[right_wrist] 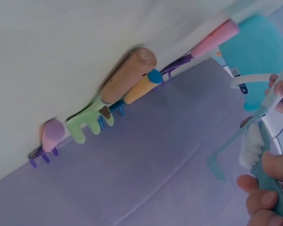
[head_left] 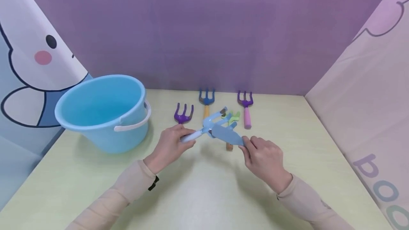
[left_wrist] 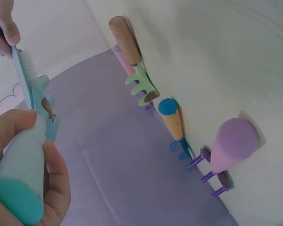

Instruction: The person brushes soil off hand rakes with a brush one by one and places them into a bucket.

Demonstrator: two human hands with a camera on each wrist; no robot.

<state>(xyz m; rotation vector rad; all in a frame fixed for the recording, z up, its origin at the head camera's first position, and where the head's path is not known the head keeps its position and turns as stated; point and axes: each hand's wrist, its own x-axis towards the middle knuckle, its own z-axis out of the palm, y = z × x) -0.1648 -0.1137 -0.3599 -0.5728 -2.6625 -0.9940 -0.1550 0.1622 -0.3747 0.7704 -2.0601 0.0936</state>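
My left hand [head_left: 169, 143] grips the white handle of a light blue hand rake [head_left: 209, 123], raised over the table. A brown patch shows on one of its tines. In my right hand [head_left: 265, 157] is a blue brush [head_left: 228, 135], held by its handle end. The brush's white bristles [right_wrist: 251, 146] face the rake head and lie right against it in the right wrist view. Just beyond, a green hand rake [head_left: 234, 116] with a brown handle lies on the table, partly hidden behind the held tools.
A light blue bucket [head_left: 127, 134] with a white handle stands at the left. Toward the back wall lie a purple fork [head_left: 183, 117], a blue fork [head_left: 207, 99] with a yellow handle, and another purple fork [head_left: 247, 116] with a pink handle. Fabric walls enclose the table.
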